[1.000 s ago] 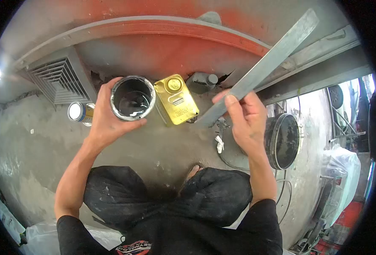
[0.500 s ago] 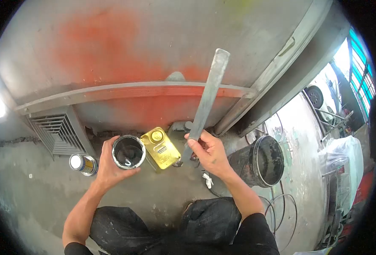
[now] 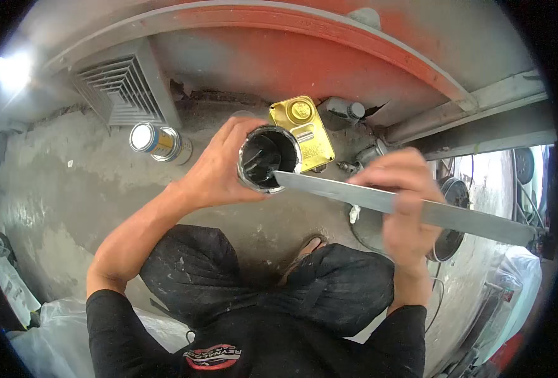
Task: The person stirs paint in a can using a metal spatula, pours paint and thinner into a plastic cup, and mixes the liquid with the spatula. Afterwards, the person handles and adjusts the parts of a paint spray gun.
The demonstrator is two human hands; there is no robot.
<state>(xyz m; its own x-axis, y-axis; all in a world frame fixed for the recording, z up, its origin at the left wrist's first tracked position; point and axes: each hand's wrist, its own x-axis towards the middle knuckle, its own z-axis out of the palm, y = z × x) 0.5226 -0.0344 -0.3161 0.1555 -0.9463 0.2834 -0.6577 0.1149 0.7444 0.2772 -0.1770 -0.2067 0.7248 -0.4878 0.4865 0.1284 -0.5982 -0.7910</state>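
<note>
My left hand (image 3: pixel 219 167) grips an open paint can (image 3: pixel 248 181) from its left side; dark, glossy liquid shows inside. In my right hand (image 3: pixel 411 201), somewhat blurred, is a long flat metal stirring stick (image 3: pixel 348 192), its fingers closed around the middle. The stick's left end is at the can's mouth, over the near right rim; whether it touches the liquid I cannot tell. Its other end reaches far out to the right. Just behind the can stands a yellow metal tin (image 3: pixel 316 142) with a round cap.
On the floor at left are small cans (image 3: pixel 159 142) near a louvred vent (image 3: pixel 121 88). A spray gun (image 3: pixel 370 154) and a grey bottle (image 3: pixel 345 110) lie by the wall. At right stands a black bucket (image 3: pixel 450 244); a hose (image 3: pixel 441 290) runs over the floor.
The stick has swung from upright to nearly level, its left end now at the can's mouth. My view has tilted down and shifted, showing more of my lap.
</note>
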